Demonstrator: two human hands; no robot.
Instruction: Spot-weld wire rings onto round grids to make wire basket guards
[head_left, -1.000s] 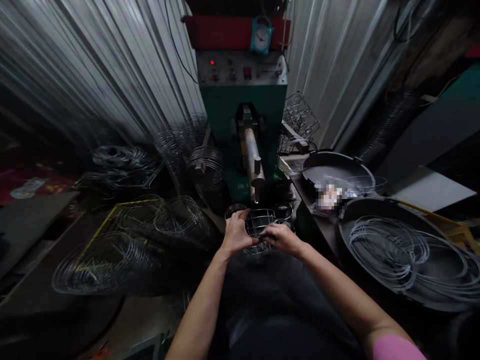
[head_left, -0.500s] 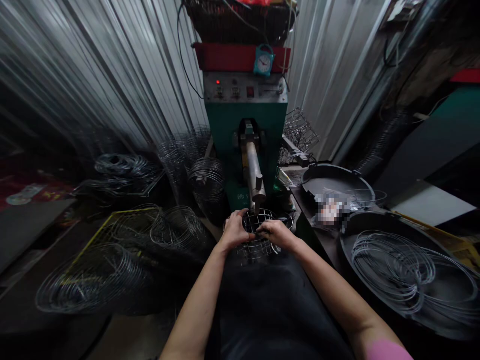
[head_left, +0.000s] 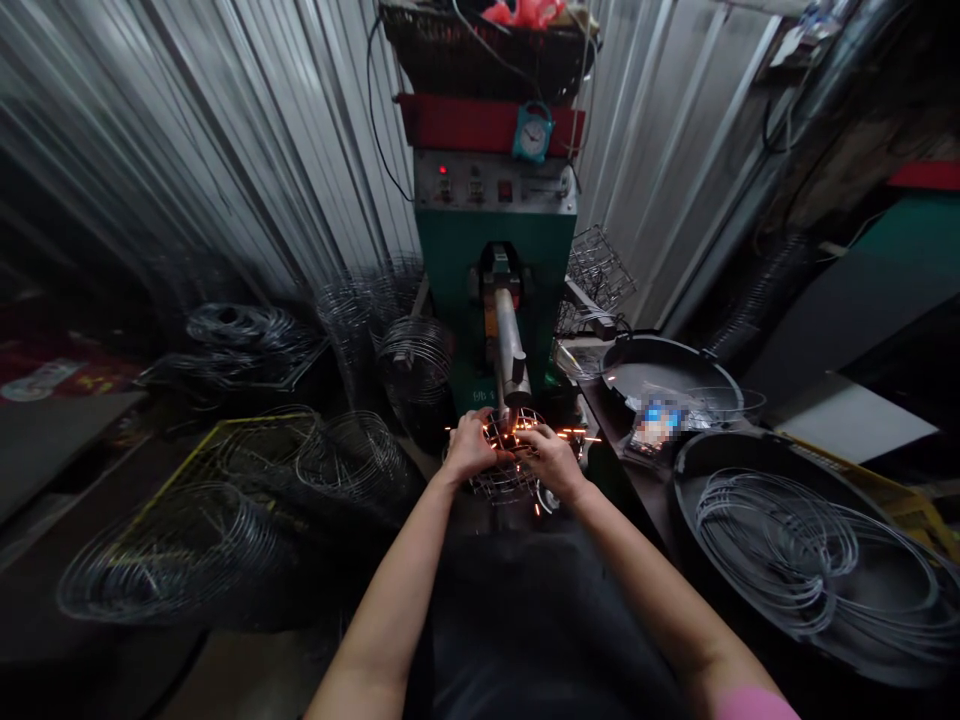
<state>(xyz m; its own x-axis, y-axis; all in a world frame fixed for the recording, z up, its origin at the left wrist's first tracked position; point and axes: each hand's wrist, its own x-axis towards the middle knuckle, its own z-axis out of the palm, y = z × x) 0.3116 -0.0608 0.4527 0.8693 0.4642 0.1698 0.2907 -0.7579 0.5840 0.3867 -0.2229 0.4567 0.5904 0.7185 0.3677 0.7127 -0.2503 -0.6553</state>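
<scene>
Just below the metal cylinder [head_left: 509, 335] of the spot welder [head_left: 457, 245], the left hand [head_left: 469, 448] and right hand [head_left: 556, 464] pinch a rounded, gridded wire basket [head_left: 505, 483] amid orange sparks [head_left: 574, 432].

Your left forearm [head_left: 397, 590] enters at 7 o'clock and points toward 1; your right forearm [head_left: 652, 590], with a pink sleeve [head_left: 754, 703] near the elbow, enters at 5 o'clock and points between 10 and 11. Your left hand [head_left: 471, 447] and right hand [head_left: 555, 462], bare and side by side, have bent, gripping fingers, your left thumb directed toward 3 o'clock.
</scene>
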